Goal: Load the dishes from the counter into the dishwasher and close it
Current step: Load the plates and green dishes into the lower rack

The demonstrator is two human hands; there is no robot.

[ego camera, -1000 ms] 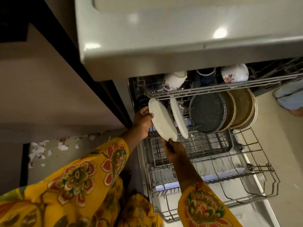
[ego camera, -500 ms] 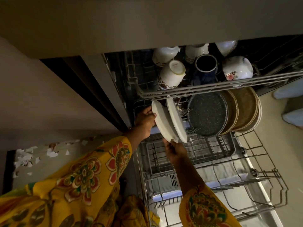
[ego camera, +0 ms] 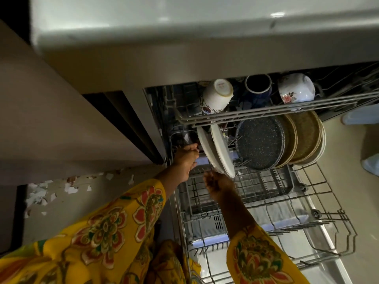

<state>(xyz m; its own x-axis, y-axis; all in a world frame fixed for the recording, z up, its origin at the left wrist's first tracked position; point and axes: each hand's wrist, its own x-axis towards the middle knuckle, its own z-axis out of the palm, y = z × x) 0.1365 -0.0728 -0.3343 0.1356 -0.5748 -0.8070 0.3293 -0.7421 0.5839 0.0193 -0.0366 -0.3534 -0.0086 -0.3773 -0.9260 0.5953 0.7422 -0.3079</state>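
Observation:
The lower rack [ego camera: 320, 201] of the dishwasher is pulled out over the open door [ego camera: 332, 269]. A white plate [ego camera: 206, 152] stands on edge at the rack's far left, against a second white plate [ego camera: 222, 148]. My left hand [ego camera: 185, 158] holds the first plate's left rim with curled fingers. Just under the two plates' lower rims is my right hand [ego camera: 217, 184], fingers loose and holding nothing. To the right stand a dark speckled plate [ego camera: 260, 142] and several brown plates [ego camera: 303, 136].
The upper rack [ego camera: 266, 112] juts out above the plates, holding a white cup [ego camera: 217, 95], a dark mug [ego camera: 258, 85] and a floral cup [ego camera: 296, 89]. The counter edge [ego camera: 184, 37] overhangs it all. A grey cutlery basket [ego camera: 266, 185] sits mid-rack. Pale blue shapes [ego camera: 371, 165] lie on the floor at right.
The white plate went from tilted in both hands to standing in the rack against the second plate. My right hand has let go of its lower rim and dropped slightly.

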